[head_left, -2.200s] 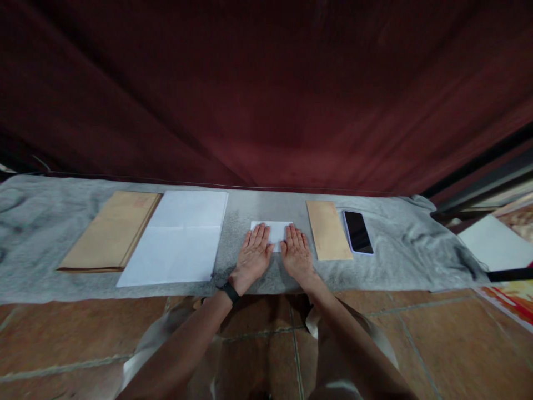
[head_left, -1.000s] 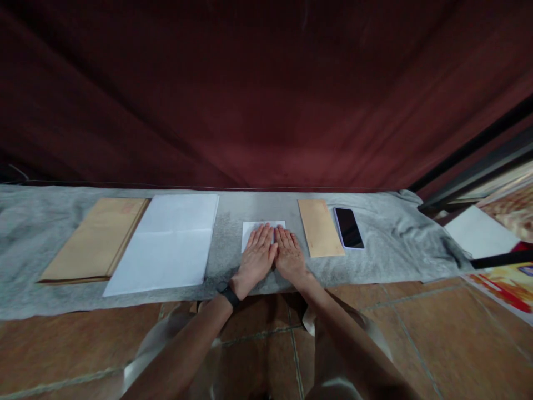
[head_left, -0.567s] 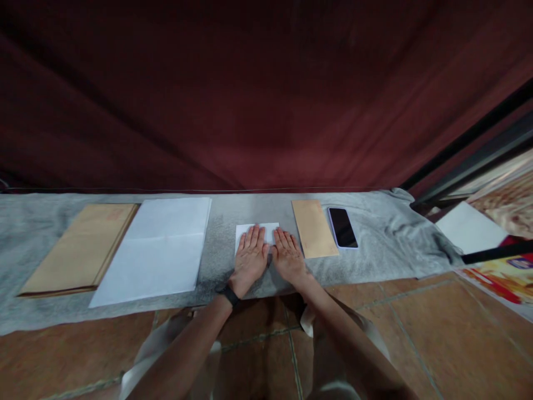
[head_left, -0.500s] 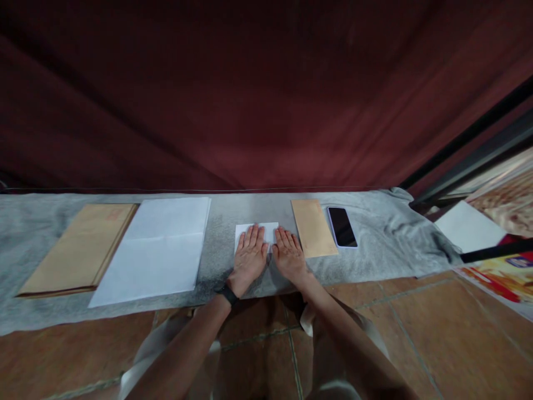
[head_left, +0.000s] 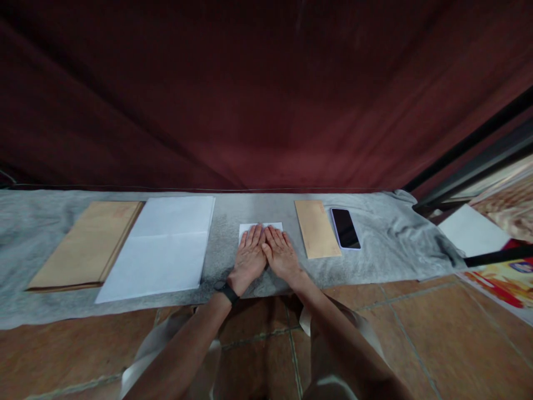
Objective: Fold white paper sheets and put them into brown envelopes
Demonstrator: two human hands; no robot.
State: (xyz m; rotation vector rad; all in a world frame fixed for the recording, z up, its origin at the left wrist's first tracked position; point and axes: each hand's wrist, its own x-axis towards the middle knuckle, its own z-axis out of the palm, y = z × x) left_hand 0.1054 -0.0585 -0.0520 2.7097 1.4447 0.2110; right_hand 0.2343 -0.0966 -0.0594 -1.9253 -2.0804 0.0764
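Observation:
My left hand and my right hand lie flat, palms down and side by side, on a small folded white paper on the grey cloth. The fingers of both hands are stretched out and almost touch along the middle. Only the paper's far edge and corners show past my fingertips. A black band sits on my left wrist.
Left of my hands lie a large white sheet and a big brown envelope. To the right lie a narrow brown envelope and a dark phone. A dark red curtain hangs behind. Tiled floor lies below.
My two hands have slid together over the folded paper, from apart at its sides to touching at the middle. The view shifted a little.

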